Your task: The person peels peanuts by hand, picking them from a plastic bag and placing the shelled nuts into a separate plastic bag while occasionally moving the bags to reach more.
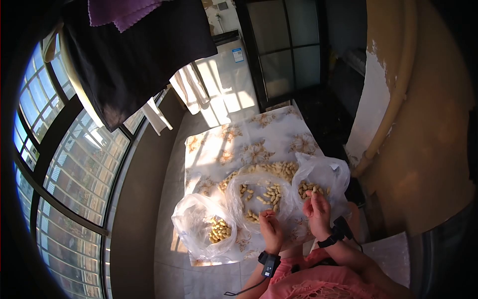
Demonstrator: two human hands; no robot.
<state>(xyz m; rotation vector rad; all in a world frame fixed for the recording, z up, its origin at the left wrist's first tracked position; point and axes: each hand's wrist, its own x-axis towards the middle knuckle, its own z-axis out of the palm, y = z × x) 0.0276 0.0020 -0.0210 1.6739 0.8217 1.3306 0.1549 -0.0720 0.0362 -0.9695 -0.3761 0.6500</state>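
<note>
My left hand (271,230) is closed, its fingers curled at the near rim of the middle plastic bag (233,199); whatever they hold is hidden. Inside that bag lie loose peanuts (273,195) in their shells. My right hand (317,213) is raised at the near side of the right plastic bag (336,172), thumb and fingers pinched together. A pale peanut (314,189) appears at its fingertips, in front of more peanuts (303,188) in that bag. To the left, a third open plastic bag (191,224) has a small heap of peanuts (219,230) in it.
A long pile of peanuts (279,169) lies behind the middle bag on the flowered tablecloth (269,129). Dark cloth (144,55) hangs at upper left, beside barred windows (84,164). A pipe (398,94) runs down the right wall. Both wrists wear black straps with cables.
</note>
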